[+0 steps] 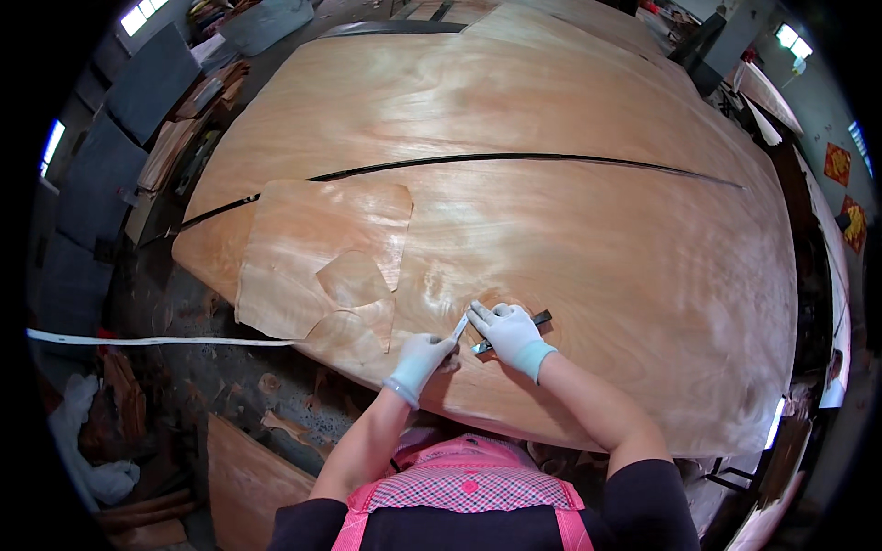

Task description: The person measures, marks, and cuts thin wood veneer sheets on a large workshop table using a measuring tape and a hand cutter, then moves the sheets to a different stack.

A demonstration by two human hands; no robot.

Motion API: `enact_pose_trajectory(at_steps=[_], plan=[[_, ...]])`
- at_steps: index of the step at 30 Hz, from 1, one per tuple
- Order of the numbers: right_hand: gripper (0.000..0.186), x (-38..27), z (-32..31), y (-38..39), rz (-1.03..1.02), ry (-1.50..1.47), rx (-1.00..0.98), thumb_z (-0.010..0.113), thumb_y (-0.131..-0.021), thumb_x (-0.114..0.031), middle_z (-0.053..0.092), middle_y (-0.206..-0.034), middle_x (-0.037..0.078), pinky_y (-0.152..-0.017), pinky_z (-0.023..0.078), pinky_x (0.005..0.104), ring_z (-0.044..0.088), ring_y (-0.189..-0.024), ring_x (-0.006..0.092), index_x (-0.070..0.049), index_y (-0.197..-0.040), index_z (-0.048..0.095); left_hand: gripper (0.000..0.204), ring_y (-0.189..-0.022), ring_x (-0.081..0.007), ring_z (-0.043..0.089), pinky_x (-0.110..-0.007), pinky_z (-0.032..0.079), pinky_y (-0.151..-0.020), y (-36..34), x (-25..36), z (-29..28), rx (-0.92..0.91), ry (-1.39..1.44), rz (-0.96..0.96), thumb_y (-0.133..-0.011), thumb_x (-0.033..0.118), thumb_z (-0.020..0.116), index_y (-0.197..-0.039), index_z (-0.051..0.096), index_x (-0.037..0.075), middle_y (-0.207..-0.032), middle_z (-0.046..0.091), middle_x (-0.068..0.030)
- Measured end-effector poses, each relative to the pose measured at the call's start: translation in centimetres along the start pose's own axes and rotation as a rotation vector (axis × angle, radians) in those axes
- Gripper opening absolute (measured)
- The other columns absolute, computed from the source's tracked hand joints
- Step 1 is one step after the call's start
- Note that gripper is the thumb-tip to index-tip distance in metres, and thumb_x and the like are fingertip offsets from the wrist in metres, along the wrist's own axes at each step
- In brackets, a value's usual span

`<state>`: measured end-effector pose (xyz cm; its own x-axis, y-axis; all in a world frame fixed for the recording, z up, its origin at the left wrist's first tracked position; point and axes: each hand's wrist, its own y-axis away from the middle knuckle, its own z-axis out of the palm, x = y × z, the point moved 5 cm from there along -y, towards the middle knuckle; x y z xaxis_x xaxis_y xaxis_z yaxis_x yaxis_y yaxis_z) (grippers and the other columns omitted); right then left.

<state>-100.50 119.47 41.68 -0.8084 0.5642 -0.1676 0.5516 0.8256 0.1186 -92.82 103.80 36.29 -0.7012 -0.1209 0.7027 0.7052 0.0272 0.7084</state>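
Note:
My left hand point(421, 356), in a white glove, rests on a large sheet of light wood veneer point(551, 211) and pinches the end of a white tape strip point(459, 327). My right hand point(507, 332), also gloved, grips a dark knife-like tool point(537, 320) and presses on the veneer just right of the tape. Both hands meet near the sheet's front edge. A smaller loose veneer piece point(312, 257) with two small patches point(351, 278) on it lies to the left of my hands.
A long dark split point(514, 158) runs across the veneer sheets. A white tape line point(156, 342) stretches out to the left. Veneer scraps point(276, 422) litter the floor, a board point(248, 477) leans at lower left, and grey panels point(101, 174) stand at left.

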Motion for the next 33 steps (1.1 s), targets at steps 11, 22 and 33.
enact_pose_trajectory(at_steps=[11, 22, 33], plan=[[0.058, -0.4, -0.3, 0.5, -0.068, 0.041, -0.065, 0.063, -0.082, -0.022, 0.039, -0.148, 0.017, -0.093, 0.046, 0.0398, 0.056, -0.112, 0.0304, -0.027, -0.139, 0.048, 0.031, -0.071, -0.0302, 0.068, -0.041, 0.053, -0.064, 1.9, 4.8, -6.5, 0.400, -1.078, 0.203, -0.089, 0.031, 0.057, -0.085, 0.071, 0.004, -0.080, 0.070, -0.0144], [0.063, 3.4, 1.1, 8.6, 0.452, -0.204, -0.137, 0.059, -0.085, -0.022, 0.034, -0.153, 0.009, -0.071, 0.055, 0.0417, 0.070, -0.086, 0.0262, -0.010, -0.143, 0.041, 0.024, -0.050, -0.0082, 0.055, -0.023, 0.043, -0.046, -0.7, 7.3, 7.9, -0.169, -0.299, 0.198, -0.092, 0.024, 0.063, -0.097, 0.071, 0.001, -0.065, 0.063, -0.0026], [0.065, 4.9, 0.2, 7.5, 0.370, -0.150, -0.097, 0.053, -0.085, -0.010, 0.032, -0.153, 0.011, -0.066, 0.055, 0.0424, 0.070, -0.081, 0.0273, -0.008, -0.146, 0.034, 0.025, -0.049, -0.0150, 0.059, -0.027, 0.047, -0.047, -6.0, 6.0, 10.2, -0.187, -0.452, 0.041, -0.090, 0.025, 0.065, -0.085, 0.070, 0.001, -0.065, 0.065, -0.0079]])
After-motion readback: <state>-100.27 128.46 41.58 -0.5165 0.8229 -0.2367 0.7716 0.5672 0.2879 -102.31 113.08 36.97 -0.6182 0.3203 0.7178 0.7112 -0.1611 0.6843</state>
